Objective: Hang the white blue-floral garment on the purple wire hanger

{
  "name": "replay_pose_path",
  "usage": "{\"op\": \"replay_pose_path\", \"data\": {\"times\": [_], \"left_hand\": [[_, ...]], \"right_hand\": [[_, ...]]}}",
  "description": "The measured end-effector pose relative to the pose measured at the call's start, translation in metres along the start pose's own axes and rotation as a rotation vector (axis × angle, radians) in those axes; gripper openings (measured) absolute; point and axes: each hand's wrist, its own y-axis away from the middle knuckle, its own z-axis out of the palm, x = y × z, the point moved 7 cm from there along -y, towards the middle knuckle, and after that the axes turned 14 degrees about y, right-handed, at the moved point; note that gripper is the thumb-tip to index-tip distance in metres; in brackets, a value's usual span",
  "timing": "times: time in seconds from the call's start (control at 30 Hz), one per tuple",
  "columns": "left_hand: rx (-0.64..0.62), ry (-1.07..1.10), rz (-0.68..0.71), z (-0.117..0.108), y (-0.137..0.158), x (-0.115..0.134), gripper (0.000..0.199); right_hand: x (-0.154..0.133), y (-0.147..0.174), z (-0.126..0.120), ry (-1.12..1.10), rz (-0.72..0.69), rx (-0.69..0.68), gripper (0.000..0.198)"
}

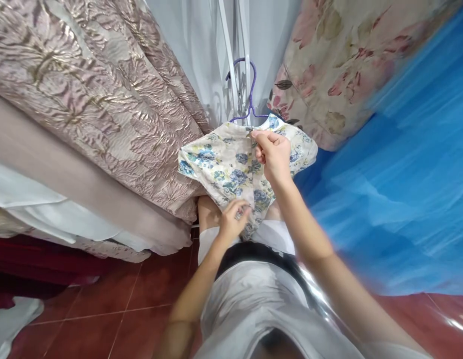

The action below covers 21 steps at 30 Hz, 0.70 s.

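Note:
A short-sleeved floral dress or top (220, 164), off-white with blue and yellow-green flowers, hangs in front of me on a purple hanger (253, 82). A seam runs down its middle from the neckline. At the top of that seam my right hand (273, 150) is closed in a pinch at the neckline, beside a small dark fastener (249, 128). Lower down, my left hand (234, 219) has its fingers curled against the fabric near the seam. The garment's lower part narrows towards my lap, and its end is hidden.
Pink metallic-patterned fabric (141, 109) hangs at left, with white cloth (33, 184) beside it. Floral fabric (329, 70) and bright blue fabric (396, 199) hang at right. White straps (228, 45) dangle behind the hanger. Red floor tiles (104, 314) lie below.

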Motion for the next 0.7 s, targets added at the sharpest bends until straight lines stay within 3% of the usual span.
{"op": "replay_pose_path", "data": {"times": [0.13, 0.23, 0.3, 0.4, 0.5, 0.6, 0.7], "left_hand": [[0.163, -0.084, 0.286, -0.049, -0.097, 0.066, 0.024], [0.066, -0.138, 0.303, -0.053, -0.163, 0.083, 0.032], [-0.026, -0.138, 0.288, -0.046, -0.189, 0.081, 0.034], [-0.093, -0.13, 0.254, -0.035, -0.201, 0.075, 0.032], [-0.052, -0.146, 0.276, -0.04, -0.201, 0.084, 0.028], [0.108, -0.195, 0.31, -0.074, -0.208, 0.097, 0.029], [0.231, -0.292, 0.267, -0.125, -0.216, 0.085, 0.032]], "right_hand": [[-0.002, 0.009, -0.002, 0.023, -0.023, -0.006, 0.028], [-0.001, 0.01, -0.004, 0.04, -0.051, 0.007, 0.032], [0.001, 0.009, -0.004, 0.046, -0.054, 0.024, 0.033], [0.007, 0.009, -0.003, 0.048, -0.043, 0.055, 0.034], [0.015, 0.014, -0.001, 0.073, -0.029, 0.091, 0.034], [0.029, 0.03, -0.003, 0.123, 0.021, 0.103, 0.03], [0.047, 0.055, -0.009, 0.149, 0.109, 0.077, 0.025]]}}
